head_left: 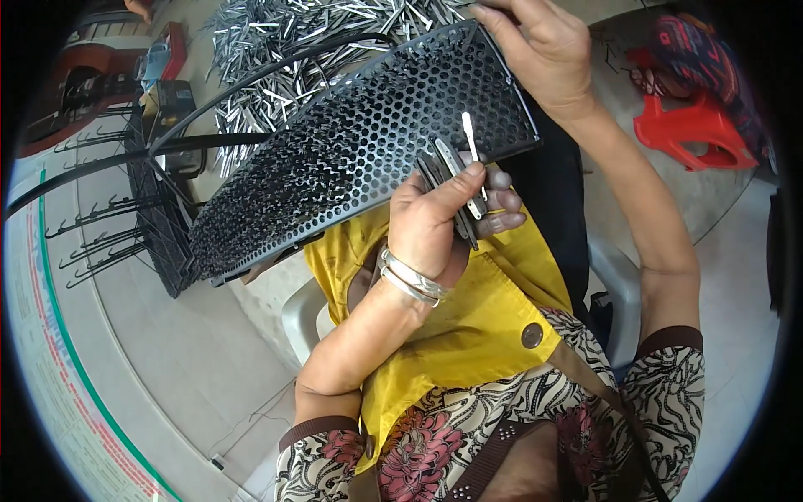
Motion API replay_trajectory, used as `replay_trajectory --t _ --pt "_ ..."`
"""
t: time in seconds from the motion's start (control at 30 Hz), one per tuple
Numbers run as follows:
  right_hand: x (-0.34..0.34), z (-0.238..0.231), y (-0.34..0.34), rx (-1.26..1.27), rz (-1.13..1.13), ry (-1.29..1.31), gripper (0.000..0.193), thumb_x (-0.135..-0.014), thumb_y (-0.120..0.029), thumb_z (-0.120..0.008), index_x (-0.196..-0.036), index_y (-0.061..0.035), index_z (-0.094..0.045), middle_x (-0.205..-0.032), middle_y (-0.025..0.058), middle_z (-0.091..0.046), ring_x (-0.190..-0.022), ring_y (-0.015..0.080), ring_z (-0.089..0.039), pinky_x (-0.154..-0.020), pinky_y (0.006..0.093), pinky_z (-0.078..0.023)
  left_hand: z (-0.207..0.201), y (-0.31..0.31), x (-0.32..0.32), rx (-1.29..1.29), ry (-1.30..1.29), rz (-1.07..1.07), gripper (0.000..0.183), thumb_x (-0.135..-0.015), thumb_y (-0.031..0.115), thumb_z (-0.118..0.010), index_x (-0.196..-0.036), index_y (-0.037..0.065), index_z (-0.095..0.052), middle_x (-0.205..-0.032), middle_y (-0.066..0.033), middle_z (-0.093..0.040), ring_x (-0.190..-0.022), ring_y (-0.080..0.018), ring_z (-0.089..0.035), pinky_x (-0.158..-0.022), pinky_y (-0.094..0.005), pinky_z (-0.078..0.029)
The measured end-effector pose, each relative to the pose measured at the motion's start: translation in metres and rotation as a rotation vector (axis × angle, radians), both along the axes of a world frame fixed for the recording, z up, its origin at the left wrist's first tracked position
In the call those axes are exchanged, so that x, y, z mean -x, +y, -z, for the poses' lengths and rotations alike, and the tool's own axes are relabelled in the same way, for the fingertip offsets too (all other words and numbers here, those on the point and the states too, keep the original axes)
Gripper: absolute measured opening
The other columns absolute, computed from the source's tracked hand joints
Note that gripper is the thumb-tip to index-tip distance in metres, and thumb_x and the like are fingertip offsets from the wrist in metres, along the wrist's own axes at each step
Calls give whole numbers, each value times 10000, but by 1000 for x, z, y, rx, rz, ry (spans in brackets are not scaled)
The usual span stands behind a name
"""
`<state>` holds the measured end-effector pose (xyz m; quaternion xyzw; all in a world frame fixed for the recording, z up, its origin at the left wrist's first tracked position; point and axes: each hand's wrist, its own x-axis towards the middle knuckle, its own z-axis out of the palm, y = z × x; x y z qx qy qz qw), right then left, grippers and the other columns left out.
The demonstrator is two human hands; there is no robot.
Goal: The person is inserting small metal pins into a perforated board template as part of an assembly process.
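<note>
My left hand (435, 213), with two silver bangles on its wrist, is closed around several slim flat metal pieces (452, 161). Some are dark, some silver; one thin silver piece (468, 130) with a flattened tip sticks up past my thumb. Just beyond this hand, a black panel (368, 151) full of round holes lies slanted above my lap. Many small dark pins or tips fill its left part. My right hand (544, 58) reaches to the panel's far right corner, its thumb and fingers drawn together; what they pinch is cut off at the frame's top.
Behind the panel spreads a large heap of loose silver metal strips (276, 38). Black racks with hooked wires (109, 209) stand at the left, and black bars (84, 180) cross toward the panel. A red plastic stool (694, 134) is at the right. A yellow apron (468, 309) covers my lap.
</note>
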<state>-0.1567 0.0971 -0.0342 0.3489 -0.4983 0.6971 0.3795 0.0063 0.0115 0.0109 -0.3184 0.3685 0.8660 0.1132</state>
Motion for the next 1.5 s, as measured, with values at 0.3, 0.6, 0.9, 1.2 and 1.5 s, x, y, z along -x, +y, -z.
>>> replay_trajectory --t 0.3,0.6,0.9,1.2,1.5 --pt "-6 -9 7 -864 186 217 156 -614 79 -537 -751 5 -545 -695 144 -519 -638 307 -526 -562 355 -438 1 -6 -4 -6 -7 -14 72 -820 38 -511 -872 -12 -507 -776 -143 -588 -651 -249 -606 -575 -372 -545" --pt "-38 -12 17 -748 -129 -310 121 -760 -54 -624 -872 -8 -620 -632 -7 -566 -535 31 -498 -476 161 -401 4 -8 -1 -19 19 -38 91 -815 41 -522 -886 -15 -508 -766 -136 -585 -632 -241 -605 -560 -363 -546" --pt "-60 -22 39 -524 -720 -1073 130 -764 -24 -609 -881 28 -590 -637 11 -560 -527 36 -498 -452 160 -387 2 -5 3 -32 65 32 142 -824 45 -502 -942 -35 -502 -802 -147 -590 -659 -253 -610 -583 -367 -548" --pt "-20 -12 19 -491 201 -458 132 -700 -2 -624 -823 6 -576 -675 142 -575 -594 274 -577 -531 289 -455 2 -3 -1 -194 59 15 193 -845 46 -449 -1017 -39 -470 -933 -182 -564 -808 -292 -594 -694 -432 -535" --pt "9 27 3 -217 79 297 132 -657 56 -585 -761 -22 -560 -735 161 -540 -686 320 -544 -601 357 -448 5 -5 -2 -179 30 120 229 -867 110 -466 -1072 10 -479 -862 -139 -578 -747 -243 -596 -625 -398 -542"
